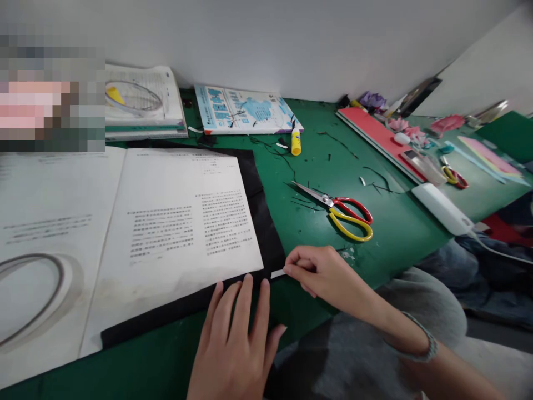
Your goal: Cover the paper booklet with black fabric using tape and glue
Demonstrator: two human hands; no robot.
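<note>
An open book [166,239] with printed pages lies on black paper [270,233], which borders its right and lower edges. My left hand [239,339] rests flat, fingers spread, with its fingertips on the black strip along the book's lower edge. At the lower right corner of the black paper, my right hand [318,269] pinches a narrow white strip [277,274]. Beyond that hand lie scissors [333,205] with one red and one yellow handle, their blades parted slightly. A ring-shaped object [58,283] sits on the left page.
Behind the book are stacked books [145,125], a blue-and-white booklet [250,111] and a yellow glue stick [296,141]. Black scraps litter the green tabletop [400,233]. To the right are a red folder [375,136], a white device with a cord [441,208] and more scissors [453,175].
</note>
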